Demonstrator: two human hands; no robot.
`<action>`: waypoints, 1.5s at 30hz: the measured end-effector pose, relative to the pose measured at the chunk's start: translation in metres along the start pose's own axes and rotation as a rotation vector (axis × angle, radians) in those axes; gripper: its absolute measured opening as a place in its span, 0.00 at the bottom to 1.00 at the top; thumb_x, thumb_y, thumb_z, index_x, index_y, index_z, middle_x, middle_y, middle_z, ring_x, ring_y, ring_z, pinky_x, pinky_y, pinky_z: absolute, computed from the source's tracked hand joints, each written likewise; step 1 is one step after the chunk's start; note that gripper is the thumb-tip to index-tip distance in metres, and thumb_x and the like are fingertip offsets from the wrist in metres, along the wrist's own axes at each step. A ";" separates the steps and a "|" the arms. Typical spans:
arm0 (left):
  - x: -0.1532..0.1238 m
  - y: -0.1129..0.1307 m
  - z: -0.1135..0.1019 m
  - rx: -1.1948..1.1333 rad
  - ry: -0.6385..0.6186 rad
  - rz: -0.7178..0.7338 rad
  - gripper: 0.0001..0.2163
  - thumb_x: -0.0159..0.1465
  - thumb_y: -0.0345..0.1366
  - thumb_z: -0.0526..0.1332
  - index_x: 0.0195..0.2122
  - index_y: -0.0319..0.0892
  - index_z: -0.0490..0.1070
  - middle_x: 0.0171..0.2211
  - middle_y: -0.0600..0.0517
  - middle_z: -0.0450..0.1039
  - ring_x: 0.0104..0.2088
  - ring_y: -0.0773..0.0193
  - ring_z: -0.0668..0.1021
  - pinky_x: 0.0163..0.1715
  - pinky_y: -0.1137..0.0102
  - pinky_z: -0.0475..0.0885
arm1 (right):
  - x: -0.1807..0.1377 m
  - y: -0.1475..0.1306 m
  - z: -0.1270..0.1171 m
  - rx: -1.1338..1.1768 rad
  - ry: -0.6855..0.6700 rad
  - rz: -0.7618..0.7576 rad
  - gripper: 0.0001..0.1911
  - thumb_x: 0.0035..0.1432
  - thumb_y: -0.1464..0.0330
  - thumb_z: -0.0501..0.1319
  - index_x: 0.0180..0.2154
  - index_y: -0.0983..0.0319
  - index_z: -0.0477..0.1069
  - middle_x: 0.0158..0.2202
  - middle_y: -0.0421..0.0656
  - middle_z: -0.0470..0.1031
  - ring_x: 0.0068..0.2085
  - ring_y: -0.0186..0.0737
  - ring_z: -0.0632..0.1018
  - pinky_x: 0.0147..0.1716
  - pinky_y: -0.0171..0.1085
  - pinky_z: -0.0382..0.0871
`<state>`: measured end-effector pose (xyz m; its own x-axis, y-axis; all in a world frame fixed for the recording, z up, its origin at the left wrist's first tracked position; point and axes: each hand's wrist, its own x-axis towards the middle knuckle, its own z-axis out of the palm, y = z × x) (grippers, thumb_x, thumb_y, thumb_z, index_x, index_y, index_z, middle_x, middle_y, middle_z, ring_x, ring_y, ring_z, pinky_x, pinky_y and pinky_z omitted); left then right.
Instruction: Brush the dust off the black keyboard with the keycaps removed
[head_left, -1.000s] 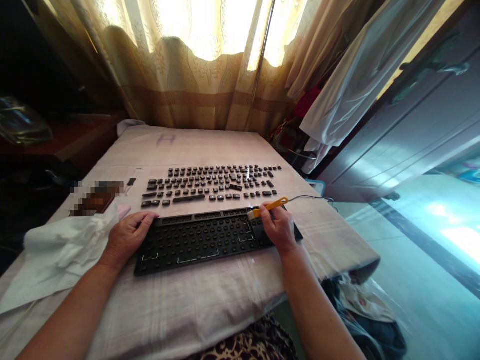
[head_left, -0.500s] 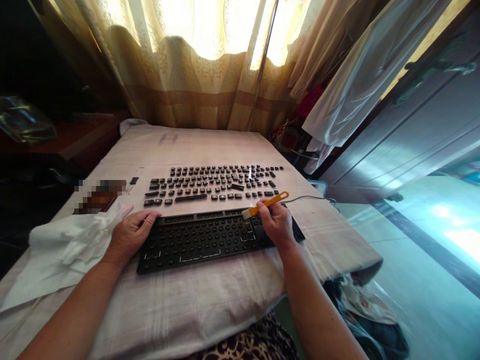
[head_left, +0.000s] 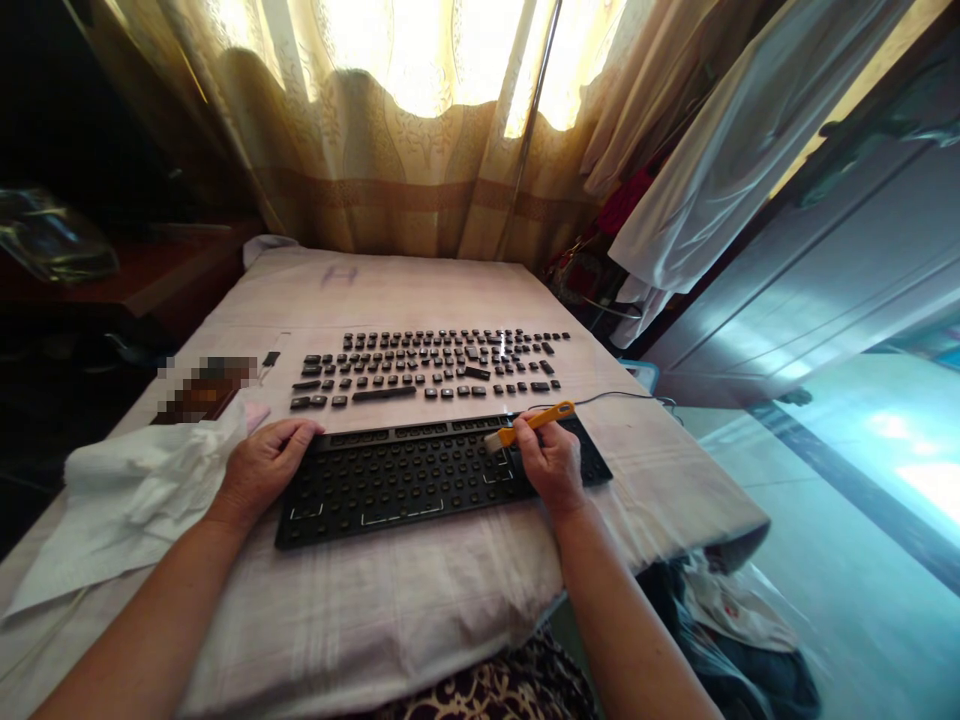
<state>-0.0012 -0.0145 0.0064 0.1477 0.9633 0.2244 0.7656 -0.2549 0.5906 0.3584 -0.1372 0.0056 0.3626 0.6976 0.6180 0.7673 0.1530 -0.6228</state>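
with right hand, grasping yellow brush over black keyboard base, between 2 hands; with left hand, holding same by edge. already stripped of keycaps, laid in rows beyond hands. judged mid-brushing; cannot tell extent left.

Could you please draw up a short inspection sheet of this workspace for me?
Surface: pale tablecloth, wrinkled along the near edge.
Job's things: black keyboard with bare key positions; loose keycaps in rough rows beyond it; orange-handled brush, bristles over or on the keyboard, contact unclear.
Clutter: crumpled white cloth and a pixelated object at left; small dark piece near them.
Grips: left hand at the keyboard's far left corner; right hand holding the brush.
Cables: thin dark cable running off to the right; its far end is unclear.
Surroundings: patterned curtains ahead; hanging white fabric and a door at right.
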 end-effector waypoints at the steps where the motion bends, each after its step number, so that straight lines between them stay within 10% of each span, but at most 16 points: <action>1: 0.000 0.000 0.000 -0.003 0.002 0.004 0.21 0.58 0.56 0.52 0.33 0.48 0.79 0.38 0.52 0.84 0.43 0.55 0.83 0.48 0.64 0.77 | 0.000 0.000 0.001 -0.012 -0.009 -0.019 0.14 0.63 0.61 0.57 0.32 0.59 0.77 0.27 0.45 0.82 0.30 0.45 0.83 0.32 0.38 0.77; 45: 0.001 -0.007 0.005 0.001 0.002 0.008 0.21 0.59 0.56 0.52 0.34 0.48 0.78 0.40 0.51 0.84 0.44 0.53 0.83 0.50 0.61 0.77 | -0.003 0.004 0.006 0.029 -0.098 -0.083 0.12 0.64 0.63 0.58 0.33 0.59 0.78 0.27 0.44 0.83 0.29 0.44 0.84 0.34 0.37 0.79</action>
<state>-0.0034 -0.0118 -0.0011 0.1525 0.9610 0.2308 0.7651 -0.2626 0.5879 0.3575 -0.1343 -0.0014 0.2436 0.7467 0.6190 0.7763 0.2325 -0.5859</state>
